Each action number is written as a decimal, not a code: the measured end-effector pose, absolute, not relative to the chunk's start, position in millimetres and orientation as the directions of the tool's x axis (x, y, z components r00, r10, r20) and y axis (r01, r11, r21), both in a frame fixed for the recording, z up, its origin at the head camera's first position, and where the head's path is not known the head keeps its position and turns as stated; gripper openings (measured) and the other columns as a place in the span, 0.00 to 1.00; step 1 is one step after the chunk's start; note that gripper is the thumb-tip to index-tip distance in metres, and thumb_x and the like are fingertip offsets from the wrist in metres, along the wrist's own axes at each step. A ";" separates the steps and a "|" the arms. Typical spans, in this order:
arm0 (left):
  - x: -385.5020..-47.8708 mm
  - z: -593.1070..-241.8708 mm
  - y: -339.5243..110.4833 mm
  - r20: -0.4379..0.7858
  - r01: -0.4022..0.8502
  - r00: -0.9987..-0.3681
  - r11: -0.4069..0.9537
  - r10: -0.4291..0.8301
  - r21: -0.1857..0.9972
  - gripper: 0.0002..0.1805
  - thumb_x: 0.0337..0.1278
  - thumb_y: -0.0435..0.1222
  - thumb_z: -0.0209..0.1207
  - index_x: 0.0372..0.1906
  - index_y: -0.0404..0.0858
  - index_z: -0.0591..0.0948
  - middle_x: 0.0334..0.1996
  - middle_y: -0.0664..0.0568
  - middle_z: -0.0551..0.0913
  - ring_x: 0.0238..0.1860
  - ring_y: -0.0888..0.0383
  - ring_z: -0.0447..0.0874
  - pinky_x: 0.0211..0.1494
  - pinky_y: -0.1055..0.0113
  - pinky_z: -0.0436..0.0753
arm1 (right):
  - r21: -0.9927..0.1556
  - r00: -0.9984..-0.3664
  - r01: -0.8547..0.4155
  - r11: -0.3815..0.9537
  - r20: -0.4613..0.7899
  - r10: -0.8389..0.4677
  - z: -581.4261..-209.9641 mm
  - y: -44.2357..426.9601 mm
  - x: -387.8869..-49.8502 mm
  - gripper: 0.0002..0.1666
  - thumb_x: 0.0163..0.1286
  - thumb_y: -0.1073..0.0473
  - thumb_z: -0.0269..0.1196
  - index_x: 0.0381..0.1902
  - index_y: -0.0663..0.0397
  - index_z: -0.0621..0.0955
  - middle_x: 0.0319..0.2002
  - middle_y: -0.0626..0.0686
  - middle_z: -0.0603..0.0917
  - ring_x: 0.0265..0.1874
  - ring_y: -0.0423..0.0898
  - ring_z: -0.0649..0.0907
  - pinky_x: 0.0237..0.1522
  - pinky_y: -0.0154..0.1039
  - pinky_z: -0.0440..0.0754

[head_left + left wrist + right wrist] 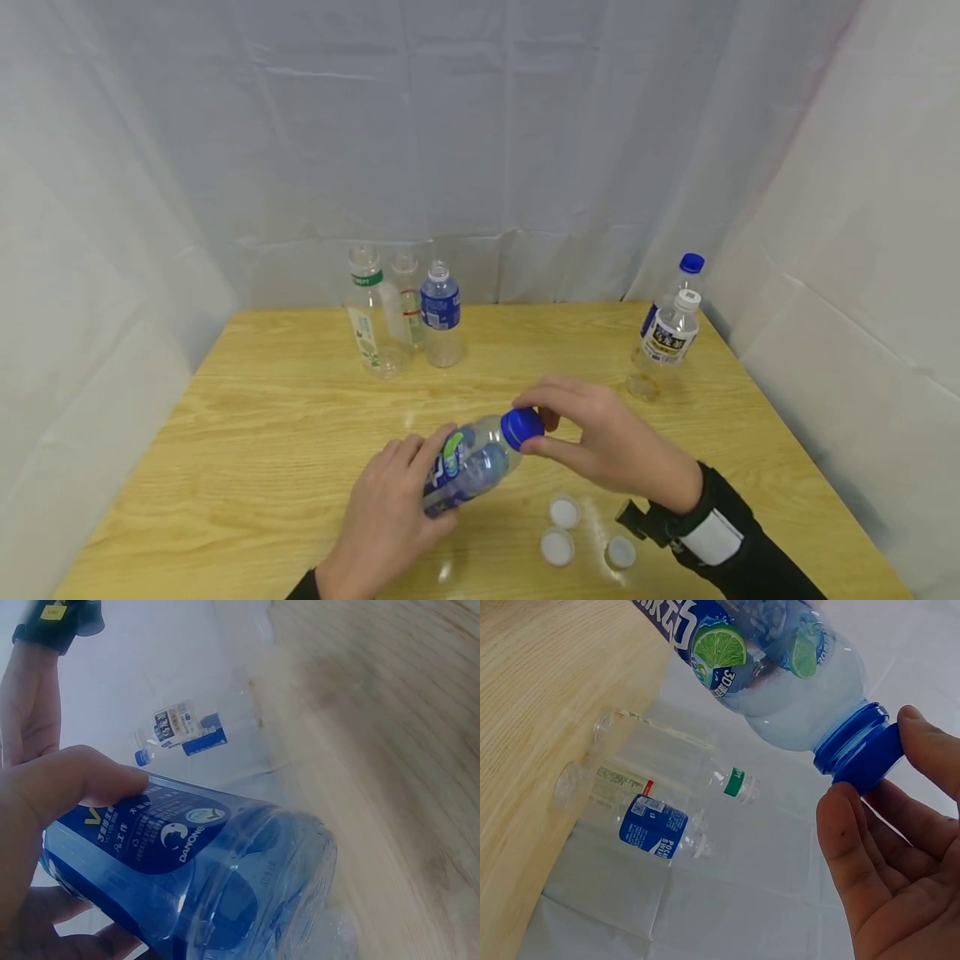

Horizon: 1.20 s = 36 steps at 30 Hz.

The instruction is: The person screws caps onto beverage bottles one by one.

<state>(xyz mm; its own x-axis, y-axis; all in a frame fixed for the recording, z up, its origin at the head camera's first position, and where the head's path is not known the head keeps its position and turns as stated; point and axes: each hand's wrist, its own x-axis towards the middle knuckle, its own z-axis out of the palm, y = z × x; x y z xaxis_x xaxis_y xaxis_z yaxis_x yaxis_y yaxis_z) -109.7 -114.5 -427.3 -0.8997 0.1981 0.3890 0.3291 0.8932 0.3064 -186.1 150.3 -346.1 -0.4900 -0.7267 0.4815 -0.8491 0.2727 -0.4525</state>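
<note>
A clear plastic bottle [480, 462] with a blue label showing a lime slice is tilted above the table, its neck toward the right. My left hand [393, 508] grips it around the labelled body; in the left wrist view the thumb [97, 776] lies across the label. With thumb and fingers my right hand [600, 429] pinches the blue cap [522, 427] at the neck. In the right wrist view the cap [866, 754] sits at the bottle mouth; whether it is loose I cannot tell. Under the hands lie three white caps [557, 547] on the table.
Three capless clear bottles stand at the back left, one with a green neck band [367, 278] and one with a blue label [441, 310]. At the right stand a white-capped bottle [670, 337] and a blue-capped bottle [691, 265] behind it. White sheeting [480, 150] surrounds the wooden table [247, 433].
</note>
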 end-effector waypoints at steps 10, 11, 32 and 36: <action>-110.7 -426.9 -114.5 0.374 0.330 -0.905 0.886 0.200 0.325 0.56 0.24 0.49 0.82 0.72 0.51 0.71 0.44 0.56 0.82 0.43 0.59 0.79 0.49 0.61 0.82 | -0.428 -0.430 -0.875 0.227 0.471 -0.770 -344.7 150.0 -186.4 0.23 0.64 0.62 0.71 0.57 0.49 0.80 0.54 0.46 0.82 0.51 0.39 0.83 0.50 0.33 0.84; -110.7 -426.8 -114.4 0.372 0.330 -0.906 0.885 0.200 0.327 0.56 0.24 0.49 0.82 0.72 0.51 0.71 0.44 0.56 0.81 0.43 0.60 0.79 0.48 0.61 0.82 | -0.422 -0.426 -0.878 0.227 0.473 -0.771 -344.5 149.8 -186.3 0.23 0.64 0.63 0.71 0.57 0.49 0.80 0.54 0.47 0.82 0.51 0.40 0.83 0.51 0.33 0.84; -110.1 -429.6 -113.9 0.368 0.350 -0.904 0.874 0.220 0.337 0.55 0.22 0.49 0.82 0.70 0.50 0.73 0.41 0.57 0.81 0.41 0.60 0.79 0.45 0.62 0.81 | -0.361 -0.356 -0.912 0.196 0.455 -0.816 -344.4 152.5 -185.0 0.26 0.62 0.64 0.72 0.58 0.47 0.81 0.57 0.46 0.81 0.55 0.41 0.81 0.55 0.32 0.82; -109.6 -430.0 -113.7 0.365 0.348 -0.905 0.874 0.219 0.340 0.55 0.22 0.49 0.82 0.69 0.51 0.73 0.41 0.57 0.81 0.42 0.60 0.79 0.45 0.61 0.82 | -0.399 -0.390 -0.893 0.210 0.451 -0.803 -345.1 151.2 -183.2 0.24 0.65 0.60 0.71 0.58 0.49 0.81 0.53 0.47 0.82 0.48 0.38 0.82 0.48 0.29 0.84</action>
<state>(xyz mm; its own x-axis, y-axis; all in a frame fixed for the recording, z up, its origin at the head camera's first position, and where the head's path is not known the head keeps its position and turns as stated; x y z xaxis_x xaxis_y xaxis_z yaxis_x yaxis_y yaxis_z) -109.6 -113.7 -430.0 -0.9051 0.2187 0.3646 0.3481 0.8736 0.3401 -183.2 151.2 -345.1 -0.3905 -0.8027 0.4508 -0.8926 0.2103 -0.3988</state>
